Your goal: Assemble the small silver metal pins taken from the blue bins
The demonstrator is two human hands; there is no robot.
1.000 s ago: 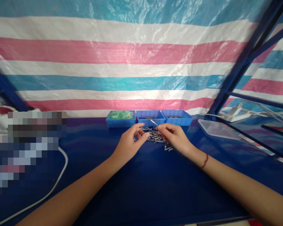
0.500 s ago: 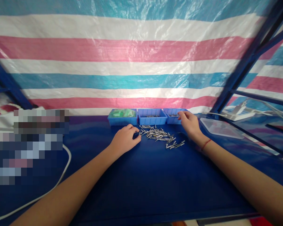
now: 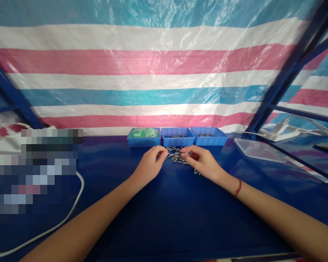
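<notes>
Pins (image 3: 176, 157), slim, metal, silver-toned: one loose, criss-crossed pile on the blue tabletop (image 3: 164, 214), in front of the bins and between the two hands; a few more show beneath the right palm.

Left hand (image 3: 150, 163), bare: at the pile's left edge, thumb and fingertips drawn together; whether a pin is pinched there cannot be told.

Right hand (image 3: 204, 163), bare: over the pile's right side, fingers curled, thumb and forefinger tips near each other among the pins; cannot tell whether one is gripped. Thin red cord (image 3: 238, 188) about the wrist.

Bins, three, blue plastic, side by side along the rear edge:
– left bin (image 3: 144, 142), green packets (image 3: 145, 133) inside;
– middle bin (image 3: 178, 141), small metal pieces on its floor;
– right bin (image 3: 213, 140), likewise.

Translucent tray or lid (image 3: 259, 150), flat, right of the bins.

White power strip (image 3: 280, 134), far right, with cables.

White cable (image 3: 80, 191), curving along the left side.

Striped sheeting (image 3: 153, 62), red, white and blue, hung behind.
</notes>
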